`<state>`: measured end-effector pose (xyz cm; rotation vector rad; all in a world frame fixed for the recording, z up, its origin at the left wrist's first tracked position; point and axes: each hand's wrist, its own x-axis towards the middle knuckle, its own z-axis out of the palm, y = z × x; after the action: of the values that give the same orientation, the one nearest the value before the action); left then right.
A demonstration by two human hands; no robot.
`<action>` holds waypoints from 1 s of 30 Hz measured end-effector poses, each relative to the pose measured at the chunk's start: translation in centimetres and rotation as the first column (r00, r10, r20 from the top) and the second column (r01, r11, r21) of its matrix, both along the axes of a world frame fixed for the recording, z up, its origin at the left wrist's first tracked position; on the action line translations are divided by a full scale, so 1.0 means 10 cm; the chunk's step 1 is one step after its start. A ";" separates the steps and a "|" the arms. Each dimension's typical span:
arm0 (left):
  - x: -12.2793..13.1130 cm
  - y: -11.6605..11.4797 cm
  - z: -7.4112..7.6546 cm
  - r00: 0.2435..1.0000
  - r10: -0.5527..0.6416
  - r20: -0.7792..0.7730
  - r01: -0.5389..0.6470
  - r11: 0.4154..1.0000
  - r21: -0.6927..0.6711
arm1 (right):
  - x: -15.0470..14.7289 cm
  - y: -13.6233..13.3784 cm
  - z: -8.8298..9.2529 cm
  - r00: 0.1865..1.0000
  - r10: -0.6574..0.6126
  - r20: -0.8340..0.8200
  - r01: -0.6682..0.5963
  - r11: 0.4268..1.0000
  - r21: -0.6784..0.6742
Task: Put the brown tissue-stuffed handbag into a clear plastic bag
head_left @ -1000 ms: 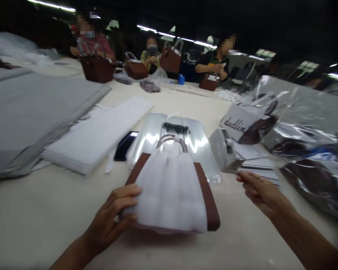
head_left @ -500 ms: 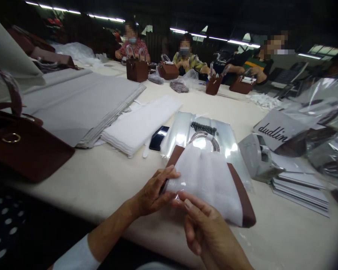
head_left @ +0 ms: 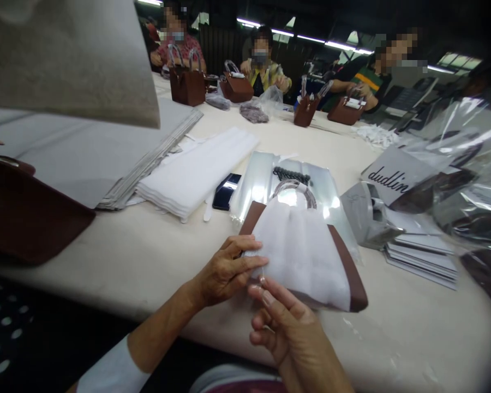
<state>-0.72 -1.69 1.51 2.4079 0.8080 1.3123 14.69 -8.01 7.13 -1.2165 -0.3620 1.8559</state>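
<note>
My left hand (head_left: 225, 270) grips the near left corner of the white foam sheet (head_left: 298, 254) wrapped over a flat brown leather handbag (head_left: 354, 278). My right hand (head_left: 288, 325) is just below, fingertips touching that same corner; I cannot tell whether it grips. The bag lies on the cream table (head_left: 147, 262), directly ahead of both hands.

handbag (head_left: 354, 281): we see plain brown along its edges.
wrap (head_left: 300, 254): we see plain white over the handbag.
table (head_left: 147, 256): we find it pale cream.
sheet stack (head_left: 196, 169): we see white.
paper pile (head_left: 85, 153): we see flat grey.
card (head_left: 388, 174): we read black script on light grey.
phone (head_left: 227, 191): we see black.
cloth (head_left: 4, 338): we see black with white dots.
side bag (head_left: 28, 213): we see brown with a gold ring.
</note>
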 end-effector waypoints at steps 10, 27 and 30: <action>0.09 -0.02 0.03 0.994 0.093 0.050 -0.092 0.996 -0.018 | -0.09 -0.18 -0.34 0.992 -0.114 -0.062 0.110 0.992 -0.067; -0.02 0.04 -0.05 0.979 0.102 -0.175 -0.075 0.985 0.154 | 0.46 0.30 -0.32 0.104 -0.821 0.562 -0.994 -0.095 0.045; -0.01 0.03 -0.04 0.976 0.105 -0.189 -0.072 0.982 0.176 | 0.49 0.32 -0.34 0.138 -0.784 0.605 -0.987 -0.158 0.019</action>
<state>-0.86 -1.36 1.16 2.6979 0.8990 1.2316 19.54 -4.82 3.76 -0.6033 -2.6835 -0.4019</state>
